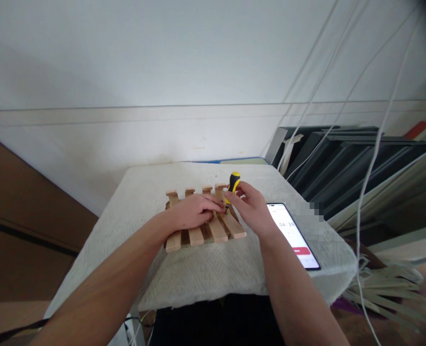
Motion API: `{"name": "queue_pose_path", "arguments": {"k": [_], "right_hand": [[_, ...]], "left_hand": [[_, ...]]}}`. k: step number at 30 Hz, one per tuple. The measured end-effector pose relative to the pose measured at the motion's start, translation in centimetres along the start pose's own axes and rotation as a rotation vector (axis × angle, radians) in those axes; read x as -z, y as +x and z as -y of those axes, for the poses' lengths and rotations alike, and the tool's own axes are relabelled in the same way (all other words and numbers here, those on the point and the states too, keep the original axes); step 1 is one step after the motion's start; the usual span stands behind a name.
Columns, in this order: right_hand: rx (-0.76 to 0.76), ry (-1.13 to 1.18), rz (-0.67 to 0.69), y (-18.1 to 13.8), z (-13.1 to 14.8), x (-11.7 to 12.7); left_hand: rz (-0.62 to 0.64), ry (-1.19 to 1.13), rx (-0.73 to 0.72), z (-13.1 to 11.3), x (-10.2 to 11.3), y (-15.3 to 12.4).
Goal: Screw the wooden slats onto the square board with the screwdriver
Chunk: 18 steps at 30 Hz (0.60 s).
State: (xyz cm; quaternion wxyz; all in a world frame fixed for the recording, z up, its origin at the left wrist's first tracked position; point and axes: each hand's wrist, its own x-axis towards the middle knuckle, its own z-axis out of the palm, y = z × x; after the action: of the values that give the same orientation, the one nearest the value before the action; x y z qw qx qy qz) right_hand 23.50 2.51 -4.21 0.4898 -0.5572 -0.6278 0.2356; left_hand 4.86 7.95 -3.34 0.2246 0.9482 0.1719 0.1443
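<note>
A small slatted wooden rack lies on the cloth-covered table. Across its slats rests my left hand, fingers bent over the wood and their tips close beside the screwdriver's lower end. My right hand pinches a yellow-and-black screwdriver by the lower part of its handle. The screwdriver stands nearly upright, handle up, its tip down at the right-hand slat. A small dark spot, perhaps a screw head, shows at the tip. My left hand covers the middle of the rack.
A phone with a lit timer lies right of my right hand. White cloth covers the table, which stands against a wall. Dark panels lean at the right, and a white cable hangs in front of them.
</note>
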Motion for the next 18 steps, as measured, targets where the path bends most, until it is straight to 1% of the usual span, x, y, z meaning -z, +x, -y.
{"name": "queue_pose_path", "arguments": {"k": [2,4,7,9,14,16,18], "right_hand": [[0.034,0.044,0.029,-0.01,0.01,0.06],[0.028,0.04,0.036,0.03,-0.12,0.05],[-0.019,-0.015,-0.026,0.11,-0.49,-0.1],[-0.033,0.004,-0.047,0.13,-0.71,-0.21],[0.011,0.177,0.014,0.02,-0.64,-0.15],[0.019,0.185,0.044,-0.01,-0.5,-0.1],[0.003,0.154,0.043,-0.01,-0.42,-0.12]], "left_hand": [[-0.001,-0.002,0.005,0.08,-0.06,-0.01],[-0.004,-0.003,0.002,0.13,-0.09,-0.01],[-0.004,-0.005,-0.011,0.11,-0.07,0.01],[-0.001,-0.005,-0.011,0.1,-0.06,0.01],[0.003,-0.011,0.008,0.26,-0.2,-0.05],[-0.002,-0.015,0.003,0.33,-0.24,-0.08],[-0.004,-0.019,-0.007,0.34,-0.22,-0.09]]}}
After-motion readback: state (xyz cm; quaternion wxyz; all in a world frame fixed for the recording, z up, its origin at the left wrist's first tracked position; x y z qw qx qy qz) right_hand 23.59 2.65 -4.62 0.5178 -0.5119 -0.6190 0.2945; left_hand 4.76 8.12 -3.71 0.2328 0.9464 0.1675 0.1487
